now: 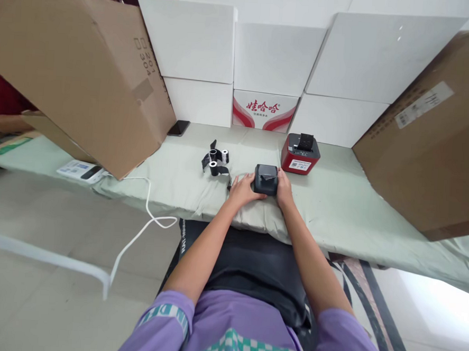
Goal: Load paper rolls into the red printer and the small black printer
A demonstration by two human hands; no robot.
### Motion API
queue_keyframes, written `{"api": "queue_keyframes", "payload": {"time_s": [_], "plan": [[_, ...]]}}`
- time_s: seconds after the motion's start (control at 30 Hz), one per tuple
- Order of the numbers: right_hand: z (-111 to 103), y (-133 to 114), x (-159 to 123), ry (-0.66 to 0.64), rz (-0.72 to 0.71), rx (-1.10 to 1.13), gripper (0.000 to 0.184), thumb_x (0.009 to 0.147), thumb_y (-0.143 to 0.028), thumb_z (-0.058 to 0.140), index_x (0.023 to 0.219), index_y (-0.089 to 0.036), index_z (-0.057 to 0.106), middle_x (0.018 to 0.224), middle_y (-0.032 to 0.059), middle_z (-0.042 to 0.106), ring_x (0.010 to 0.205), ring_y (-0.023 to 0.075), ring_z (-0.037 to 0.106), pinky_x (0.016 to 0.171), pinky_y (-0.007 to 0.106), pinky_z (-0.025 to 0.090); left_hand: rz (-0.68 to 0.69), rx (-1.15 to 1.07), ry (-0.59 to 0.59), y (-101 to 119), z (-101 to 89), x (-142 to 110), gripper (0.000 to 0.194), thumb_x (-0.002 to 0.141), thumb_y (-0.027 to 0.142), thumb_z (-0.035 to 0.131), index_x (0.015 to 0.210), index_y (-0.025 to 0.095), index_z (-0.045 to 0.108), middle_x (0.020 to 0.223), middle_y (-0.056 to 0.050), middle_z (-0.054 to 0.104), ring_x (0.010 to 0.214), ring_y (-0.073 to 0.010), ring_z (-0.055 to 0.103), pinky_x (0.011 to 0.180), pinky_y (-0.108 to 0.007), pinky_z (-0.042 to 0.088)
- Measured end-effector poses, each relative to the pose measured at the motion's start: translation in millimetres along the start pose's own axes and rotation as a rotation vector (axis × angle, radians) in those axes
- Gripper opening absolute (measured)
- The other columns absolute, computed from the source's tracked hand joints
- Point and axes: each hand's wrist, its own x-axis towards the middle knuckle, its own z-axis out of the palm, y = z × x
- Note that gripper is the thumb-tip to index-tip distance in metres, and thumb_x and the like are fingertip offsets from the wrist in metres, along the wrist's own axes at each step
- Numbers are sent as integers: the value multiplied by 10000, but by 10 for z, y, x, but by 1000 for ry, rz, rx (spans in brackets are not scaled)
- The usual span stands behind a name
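Note:
A small dark receipt printer (266, 178) sits on the cloth-covered table in front of me, with a strip of black paper at its top. My left hand (242, 191) presses against its left side, thumb along the lower edge. On the opposite side, my right hand (284, 187) wraps the printer's right edge. Left of my hands lie several small rolls of black paper (214, 166) with loose ends trailing. Behind and to the right stands a red printer (300, 154) with black paper sticking out of its top.
White boxes (199, 41) form a wall at the back. Large cardboard boxes stand at the left (85, 71) and right (435, 140). A phone (178, 128) lies by the left box. A white device (81, 171) and a white cable (148, 202) are at the table's front left.

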Motion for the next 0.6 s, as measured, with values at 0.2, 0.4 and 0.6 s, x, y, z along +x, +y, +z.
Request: {"api": "queue_keyframes", "payload": {"time_s": [0.2,0.4,0.6], "plan": [[11,11,-9,20,-3,-18,657,923,-624,436,1311,-138,646,1467,131,586,1458,268,446,1238,459,278,12,2,20,-28,42,-2,962,723,632,747,1532,236,408,1563,-113,484,1517,-295,343,1281,-507,124],[32,38,-20,48,-21,-21,687,933,-656,389,1345,-158,622,1493,119,563,1441,256,466,1230,464,290,21,24,19,-26,57,-5,965,744,632,734,1545,222,386,1586,-113,451,1526,-297,325,1288,-499,120],[37,37,-34,72,-35,-38,673,922,-656,412,1301,-151,644,1466,147,582,1403,277,498,1208,471,320,13,52,14,-30,70,1,980,764,631,717,1567,211,346,1620,-129,389,1535,-305,304,1288,-504,120]]}}
